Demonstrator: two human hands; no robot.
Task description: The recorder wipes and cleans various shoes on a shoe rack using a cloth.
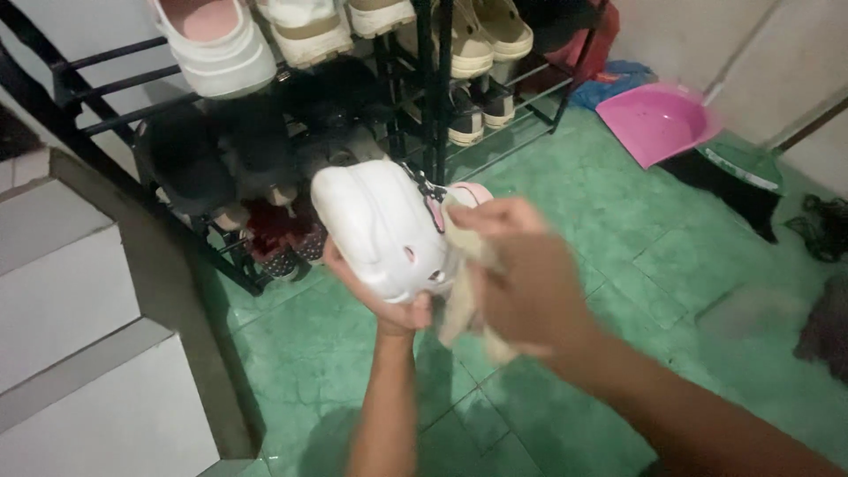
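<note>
The left hand (382, 296) cups a white clog (389, 228) from underneath, its grip clenched on the shoe: fingers curl up along the near side and the thumb shows at the lower edge by the holes in the upper. The clog is held in the air above the green tiled floor (618, 221), toe end toward the shoe rack (424, 97), with a pink lining showing at its right end. The right hand (521, 274) presses a pale cloth (464, 300) against the right side of the clog; its grip is closed around the cloth, which hangs down below the shoe in a loose fold. Motion blur softens this hand and the cloth.

Just beyond the clog stands the black metal rack, its lower tier crowded with dark shoes (221, 150) and its upper tier with white and beige clogs (221, 40). The rack's front rails run close to the held shoe, so there is little room on that side. To the left, white steps (79, 291) rise with a grey edge along the floor. To the right, the floor lies open up to a pink dustpan (658, 119) near the wall and a green-headed broom (742, 168) beside it. Dark cloth heaps (826, 230) lie at the far right edge.
</note>
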